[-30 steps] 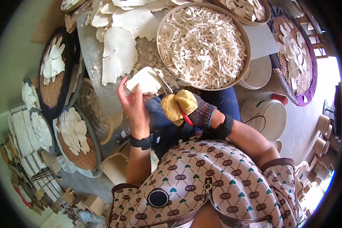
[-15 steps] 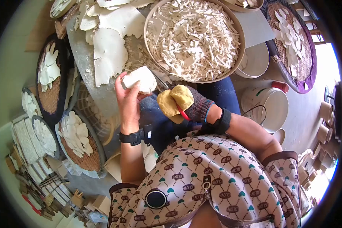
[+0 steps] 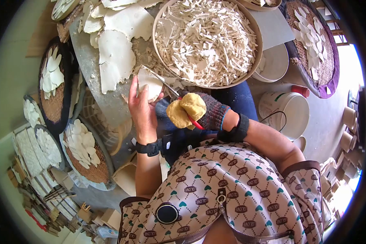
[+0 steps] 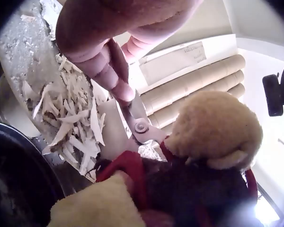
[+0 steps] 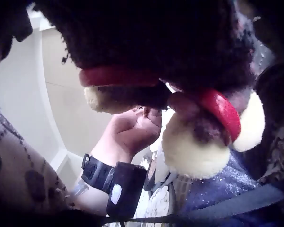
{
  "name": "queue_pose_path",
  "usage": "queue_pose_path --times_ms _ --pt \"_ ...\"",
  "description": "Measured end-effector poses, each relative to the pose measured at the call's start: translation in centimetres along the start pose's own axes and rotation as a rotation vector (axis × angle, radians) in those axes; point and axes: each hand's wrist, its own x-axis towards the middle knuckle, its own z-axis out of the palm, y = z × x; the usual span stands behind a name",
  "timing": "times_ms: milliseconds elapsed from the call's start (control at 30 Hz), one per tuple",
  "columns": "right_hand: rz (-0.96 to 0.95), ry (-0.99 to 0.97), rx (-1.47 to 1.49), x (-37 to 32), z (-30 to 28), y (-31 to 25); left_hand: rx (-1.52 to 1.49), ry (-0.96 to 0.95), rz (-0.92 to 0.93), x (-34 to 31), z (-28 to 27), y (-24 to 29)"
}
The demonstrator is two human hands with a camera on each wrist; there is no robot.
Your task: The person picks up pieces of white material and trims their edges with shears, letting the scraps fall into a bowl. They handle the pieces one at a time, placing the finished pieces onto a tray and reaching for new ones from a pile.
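My bare left hand (image 3: 144,107) pinches a flat, pale piece of thin brittle-looking sheet (image 3: 149,84) between thumb and fingers, holding it up over my lap at the table's near edge. In a knitted glove, my right hand (image 3: 213,113) grips scissors (image 4: 141,125) by their red handles, which are wrapped in thick yellow foam (image 3: 194,105). The blades run along the upper right edge of the piece in the head view. From the left wrist view, the blades reach up to my left fingertips, and part of the piece is hidden behind the fingers.
A wide round tub (image 3: 256,61) heaped with pale cut strips stands just beyond my hands. Larger pale sheets (image 3: 117,57) lie on the grey table (image 3: 83,53) at left. Woven trays (image 3: 97,164) with rounded pieces flank me, and a white bucket (image 3: 295,118) stands at right.
My left hand has turned the piece, so it now shows a narrower, upright face. The scissor blades have come up along its right edge. The head view has shifted slightly.
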Motion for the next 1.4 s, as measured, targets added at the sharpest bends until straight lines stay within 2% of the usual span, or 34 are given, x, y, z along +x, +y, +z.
queue_pose_path --times_ms 33,100,200,233,267,300,333,367,433,500,533,567,633,700,733,800,900,933,1000,1067,1100,1133,1167,1200,1233,1267,1300,1367,1400 --pt "0.007 -0.019 -0.007 0.0 -0.2 -0.3 0.004 0.005 -0.014 -0.1 0.1 0.0" --pt "0.149 -0.002 0.21 -0.3 0.1 -0.5 0.051 -0.006 -0.01 -0.1 0.2 0.4" --pt "0.456 0.032 0.609 -1.6 0.5 -0.3 0.121 -0.091 0.025 0.7 -0.2 -0.1" --pt "0.488 0.028 0.747 -1.3 0.4 -0.9 0.162 -0.099 0.062 0.6 -0.8 0.2" --pt "0.523 0.027 0.883 -1.1 0.3 -1.6 0.118 -0.182 0.006 0.1 -0.6 0.5" --pt "0.483 0.005 1.02 -0.2 -0.3 -2.2 0.087 -0.171 0.098 -0.1 -1.5 -1.3" --pt "0.514 -0.076 1.011 -0.5 0.9 0.5 0.164 -0.136 0.159 0.1 -1.8 -2.2" --pt "0.544 -0.109 0.97 -0.9 0.9 1.0 0.28 -0.087 0.136 -0.6 -1.6 -1.1" --pt "0.587 -0.145 0.827 -0.8 1.5 1.9 0.415 0.01 0.307 -0.3 -2.3 -1.5" --pt "0.601 -0.194 0.682 -0.9 2.3 2.7 0.415 0.077 0.222 -1.0 -3.0 0.0" --pt "0.598 -0.206 0.623 -1.2 2.5 2.7 0.422 0.119 0.282 -0.9 -3.6 -1.0" --pt "0.527 -0.343 0.426 -0.5 1.8 -0.6 0.43 0.154 0.335 -0.5 -4.3 -2.0" --pt "0.584 -0.3 0.645 -1.9 2.7 5.7 0.45 0.14 0.267 -1.3 -4.6 -0.6" --pt "0.319 -0.34 0.311 -1.1 3.2 6.4 0.487 0.137 0.211 -2.3 -4.8 1.0" --pt "0.015 -0.375 -0.129 -1.2 2.9 6.5 0.515 0.135 0.19 -2.7 -4.8 1.9" --pt "-0.051 -0.433 -0.299 0.2 2.2 3.5 0.564 0.134 0.221 -2.8 -5.4 1.7" --pt "0.696 -0.524 0.503 2.7 1.0 -1.2 0.782 0.148 0.372 -2.8 -6.4 0.5" --pt "-0.012 -0.589 0.008 2.7 0.9 -1.0 0.737 0.121 0.33 -3.1 -6.6 0.7" --pt "0.416 -0.484 0.511 1.8 2.3 0.9 0.618 0.082 0.297 -3.6 -7.1 1.1" --pt "0.221 -0.495 0.192 -0.8 4.6 5.2 0.472 -0.026 0.231 -3.4 -7.5 1.4" --pt "0.129 -0.483 0.032 -0.5 5.7 4.5 0.392 -0.117 0.171 -3.5 -7.8 1.8" --pt "0.213 -0.285 0.25 -1.0 4.9 3.9 0.253 -0.156 0.164 -3.6 -7.7 1.9" --pt "0.001 -0.394 -0.122 0.5 3.7 1.2 0.336 -0.211 0.152 -2.8 -8.5 0.9" --pt "0.297 -0.251 0.533 0.8 3.5 -0.5 0.227 -0.169 0.135 -2.9 -7.8 0.8" --pt "0.131 -0.214 0.272 1.2 3.2 -0.4 0.345 -0.166 0.219 -2.9 -7.7 0.9" --pt "0.283 -0.089 0.31 0.4 4.8 1.5 0.398 -0.174 0.206 -2.7 -7.7 0.8" --pt "0.257 -0.196 0.424 1.9 3.7 0.1 0.462 -0.171 0.196 -2.5 -7.7 0.7" --pt "-0.101 -0.022 0.09 2.2 2.8 -1.5 0.357 -0.191 -0.066 -2.6 -6.8 2.0" --pt "0.089 -0.028 0.443 2.3 2.6 -2.2 0.323 -0.23 -0.114 -2.8 -5.9 2.7"
